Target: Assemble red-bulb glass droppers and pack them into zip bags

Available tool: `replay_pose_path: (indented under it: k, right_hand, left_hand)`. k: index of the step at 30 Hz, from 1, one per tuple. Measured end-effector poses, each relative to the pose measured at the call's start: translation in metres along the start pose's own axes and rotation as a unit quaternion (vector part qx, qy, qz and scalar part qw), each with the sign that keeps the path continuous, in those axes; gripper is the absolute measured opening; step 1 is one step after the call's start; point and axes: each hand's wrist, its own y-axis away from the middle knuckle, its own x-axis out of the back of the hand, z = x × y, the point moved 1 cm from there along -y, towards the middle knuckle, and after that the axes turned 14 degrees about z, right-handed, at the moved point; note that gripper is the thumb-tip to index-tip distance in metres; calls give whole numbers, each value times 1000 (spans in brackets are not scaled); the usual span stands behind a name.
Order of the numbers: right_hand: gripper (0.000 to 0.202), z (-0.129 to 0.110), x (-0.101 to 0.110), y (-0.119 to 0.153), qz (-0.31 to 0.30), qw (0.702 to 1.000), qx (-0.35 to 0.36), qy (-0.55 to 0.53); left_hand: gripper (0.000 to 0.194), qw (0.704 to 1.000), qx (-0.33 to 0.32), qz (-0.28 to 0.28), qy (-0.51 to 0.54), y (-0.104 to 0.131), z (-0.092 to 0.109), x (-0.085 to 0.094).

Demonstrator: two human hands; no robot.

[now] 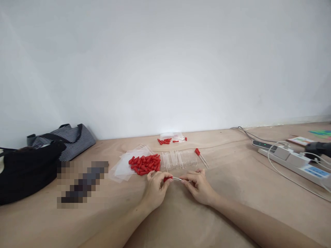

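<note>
My left hand [157,187] pinches a red rubber dropper bulb [168,178] between thumb and fingers. From the bulb a clear glass dropper tube [177,178] runs rightward, and my right hand [198,187] grips its other end. Bulb and tube meet at the left fingertips; how deep the tube sits is hidden. Just beyond my left hand lies a heap of red bulbs [144,164]. Beside it, a row of glass tubes [178,160] is laid side by side. To the right of that row rest a few droppers [201,157] with red bulbs on their tubes.
Clear plastic bags [120,169] lie under and left of the heap. More red bulbs [164,141] sit near the wall. A striped bag [74,139], black cloth [31,172] and pixelated object [85,182] occupy the left. At right is a power strip [297,163] with cables.
</note>
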Motion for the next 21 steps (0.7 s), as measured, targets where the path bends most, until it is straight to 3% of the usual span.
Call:
replay_pose_path:
  k: [11,21]
  right_hand:
    - [27,-1,7,0,21,983,149,102]
    - [24,-4,7,-1,-11,990,123,68]
  left_hand:
    - [13,997,-75,0,-25,2,4,1]
    - [12,994,-104,-4,-20,5,8,1]
